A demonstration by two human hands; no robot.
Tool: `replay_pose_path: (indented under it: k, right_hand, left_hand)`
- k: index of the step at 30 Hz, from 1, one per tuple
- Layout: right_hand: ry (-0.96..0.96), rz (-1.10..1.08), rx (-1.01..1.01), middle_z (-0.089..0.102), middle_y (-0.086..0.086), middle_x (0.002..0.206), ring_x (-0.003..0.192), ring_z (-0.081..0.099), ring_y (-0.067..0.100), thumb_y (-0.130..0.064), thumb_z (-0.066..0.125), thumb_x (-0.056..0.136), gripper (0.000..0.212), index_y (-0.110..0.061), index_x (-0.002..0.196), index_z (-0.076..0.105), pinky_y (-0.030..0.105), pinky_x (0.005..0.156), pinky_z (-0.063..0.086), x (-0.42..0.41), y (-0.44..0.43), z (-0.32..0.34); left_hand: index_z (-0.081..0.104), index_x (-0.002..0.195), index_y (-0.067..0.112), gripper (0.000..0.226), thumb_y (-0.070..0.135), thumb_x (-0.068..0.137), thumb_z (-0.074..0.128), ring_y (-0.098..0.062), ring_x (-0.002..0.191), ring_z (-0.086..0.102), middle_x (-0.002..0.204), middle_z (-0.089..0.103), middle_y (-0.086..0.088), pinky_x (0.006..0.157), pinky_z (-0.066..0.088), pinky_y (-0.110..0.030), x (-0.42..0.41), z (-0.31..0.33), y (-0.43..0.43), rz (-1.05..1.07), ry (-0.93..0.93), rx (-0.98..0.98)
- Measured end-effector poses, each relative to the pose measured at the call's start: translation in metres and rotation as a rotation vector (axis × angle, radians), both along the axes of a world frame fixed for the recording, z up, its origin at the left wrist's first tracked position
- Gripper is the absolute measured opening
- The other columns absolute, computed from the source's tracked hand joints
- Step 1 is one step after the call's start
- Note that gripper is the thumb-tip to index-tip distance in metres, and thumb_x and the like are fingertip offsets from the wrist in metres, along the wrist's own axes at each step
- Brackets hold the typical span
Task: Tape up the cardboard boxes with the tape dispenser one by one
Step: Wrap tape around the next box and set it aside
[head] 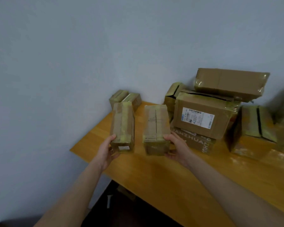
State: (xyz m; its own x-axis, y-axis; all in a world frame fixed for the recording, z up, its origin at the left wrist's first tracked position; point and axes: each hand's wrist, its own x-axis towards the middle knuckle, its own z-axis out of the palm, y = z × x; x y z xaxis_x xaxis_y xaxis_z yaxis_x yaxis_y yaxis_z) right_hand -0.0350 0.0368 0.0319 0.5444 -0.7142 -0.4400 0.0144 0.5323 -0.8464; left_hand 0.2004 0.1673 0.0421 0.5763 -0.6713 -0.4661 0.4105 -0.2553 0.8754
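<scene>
A tabletop [154, 174] bears a pile of cardboard boxes [202, 118] at 2 o'clock from the right box [156, 128], held by the right grip [177, 149]. At its 9 o'clock, apart, the left grip [107, 151] holds the left box [122, 126].

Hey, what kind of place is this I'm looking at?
Likely a makeshift parcel-packing spot in a plain room: a wooden table by a bare wall, stacked taped cardboard boxes, one large box bearing a shipping label. The left hand grips a narrow box, the right hand a wider box.
</scene>
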Motion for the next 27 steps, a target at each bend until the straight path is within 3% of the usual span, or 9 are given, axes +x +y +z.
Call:
replay_pose_path:
  k: [4, 10, 12, 15, 18, 20, 24, 27]
  right_hand:
    - [0.019, -0.025, -0.019, 0.055, -0.003, 0.117, 0.111, 0.053, 0.031, -0.028, 0.066, 0.087, 0.039, -0.036, 0.124, 0.055, 0.037, 0.072, 0.051, 0.049, -0.011, 0.0]
    - [0.085, -0.114, -0.086, 0.056, -0.003, 0.123, 0.11, 0.056, 0.03, -0.039, 0.068, 0.085, 0.051, -0.034, 0.133, 0.053, 0.036, 0.073, 0.055, 0.135, -0.039, -0.012]
    - [0.121, -0.156, -0.074, 0.056, -0.001, 0.125, 0.108, 0.057, 0.03, -0.045, 0.068, 0.084, 0.055, -0.035, 0.136, 0.051, 0.043, 0.083, 0.055, 0.166, -0.047, -0.021]
    - [0.143, -0.186, -0.027, 0.054, 0.002, 0.132, 0.111, 0.055, 0.036, -0.057, 0.074, 0.069, 0.077, -0.037, 0.139, 0.048, 0.055, 0.094, 0.049, 0.204, -0.05, -0.032]
    - [0.126, -0.215, 0.003, 0.052, 0.003, 0.136, 0.114, 0.054, 0.038, -0.06, 0.077, 0.051, 0.098, -0.035, 0.141, 0.046, 0.056, 0.093, 0.05, 0.235, -0.053, -0.035]
    - [0.113, -0.236, 0.02, 0.053, 0.002, 0.136, 0.113, 0.055, 0.037, -0.058, 0.078, 0.055, 0.094, -0.034, 0.14, 0.046, 0.051, 0.088, 0.054, 0.253, -0.055, -0.036]
    - [0.096, -0.27, 0.03, 0.053, 0.0, 0.135, 0.116, 0.053, 0.035, -0.044, 0.072, 0.079, 0.067, -0.032, 0.14, 0.048, 0.045, 0.085, 0.053, 0.28, -0.062, -0.044]
    - [0.099, -0.25, 0.038, 0.053, -0.001, 0.135, 0.116, 0.053, 0.035, -0.045, 0.073, 0.077, 0.07, -0.033, 0.141, 0.046, 0.048, 0.091, 0.051, 0.294, -0.067, -0.05]
  left_hand:
    - [0.059, 0.108, 0.022, 0.023, 0.039, 0.091, 0.057, -0.017, 0.081, 0.052, 0.093, 0.055, -0.003, 0.079, 0.045, -0.037, 0.052, 0.0, -0.008, 0.016, -0.014, -0.008]
    - [0.061, 0.104, 0.022, 0.02, 0.037, 0.092, 0.057, -0.023, 0.094, 0.055, 0.1, 0.059, -0.008, 0.101, 0.042, -0.047, 0.164, -0.009, -0.048, -0.054, -0.016, -0.009]
    - [0.06, 0.108, 0.02, 0.024, 0.038, 0.092, 0.056, -0.025, 0.098, 0.055, 0.102, 0.059, -0.009, 0.099, 0.042, -0.047, 0.203, -0.015, -0.061, -0.097, -0.005, 0.002]
    - [0.059, 0.112, 0.016, 0.03, 0.038, 0.091, 0.057, -0.025, 0.096, 0.055, 0.101, 0.058, -0.009, 0.093, 0.044, -0.044, 0.25, -0.02, -0.074, -0.166, -0.006, 0.054]
    - [0.059, 0.109, 0.014, 0.029, 0.037, 0.091, 0.058, -0.024, 0.093, 0.055, 0.099, 0.057, -0.008, 0.09, 0.045, -0.043, 0.286, -0.023, -0.088, -0.209, -0.031, 0.092]
    - [0.058, 0.11, 0.014, 0.03, 0.038, 0.091, 0.058, -0.022, 0.092, 0.055, 0.099, 0.056, -0.007, 0.086, 0.045, -0.041, 0.301, -0.026, -0.096, -0.222, -0.041, 0.111]
    - [0.059, 0.111, 0.015, 0.032, 0.039, 0.09, 0.059, -0.021, 0.088, 0.056, 0.097, 0.058, -0.005, 0.078, 0.045, -0.036, 0.319, -0.027, -0.107, -0.256, -0.063, 0.126]
    - [0.058, 0.114, 0.013, 0.035, 0.037, 0.089, 0.06, -0.017, 0.082, 0.055, 0.094, 0.057, -0.003, 0.068, 0.043, -0.03, 0.324, -0.026, -0.107, -0.261, -0.091, 0.119]
